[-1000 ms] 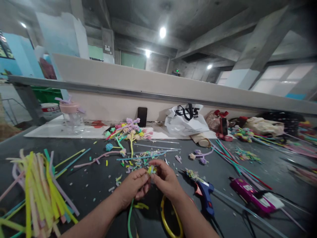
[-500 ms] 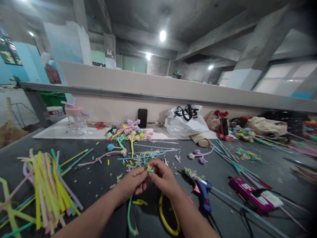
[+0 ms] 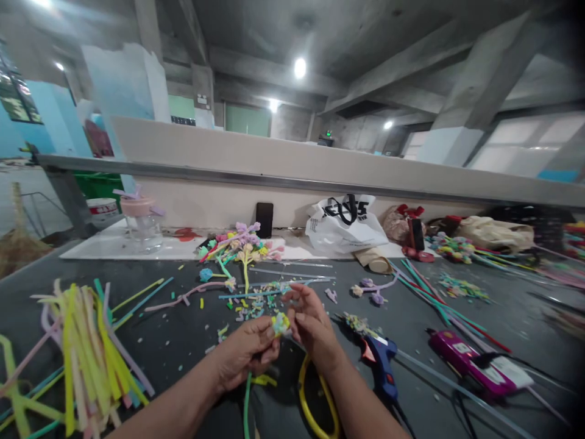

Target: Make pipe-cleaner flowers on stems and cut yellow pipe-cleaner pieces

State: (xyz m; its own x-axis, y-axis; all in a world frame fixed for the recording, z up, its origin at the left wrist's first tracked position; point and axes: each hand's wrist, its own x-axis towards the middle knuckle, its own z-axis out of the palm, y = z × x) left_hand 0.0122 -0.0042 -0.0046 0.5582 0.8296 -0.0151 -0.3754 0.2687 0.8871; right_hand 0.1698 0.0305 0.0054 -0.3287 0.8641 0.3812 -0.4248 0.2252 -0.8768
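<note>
My left hand (image 3: 249, 350) pinches a small yellow and pale blue fuzzy flower (image 3: 280, 324) between thumb and fingers. A green fuzzy stem (image 3: 247, 402) hangs below this hand; its join to the flower is hidden by the fingers. Just right of the flower is my right hand (image 3: 315, 332), its fingers parted and bent, with nothing visible in them. A yellow-handled tool, probably scissors (image 3: 305, 390), lies under my right wrist. Small yellow pieces (image 3: 265, 380) rest on the dark table below my hands.
Coloured fuzzy stems (image 3: 86, 353) are heaped at the left. A blue glue gun (image 3: 382, 366) and a magenta power box (image 3: 478, 363) with cables lie at the right. Farther back are finished flowers (image 3: 242, 244), scattered snippets (image 3: 260, 302), a phone (image 3: 264, 219) and a white bag (image 3: 345, 222).
My right hand has drawn away from the flower and its fingers have spread. The flower stays in my left hand and now shows more fully.
</note>
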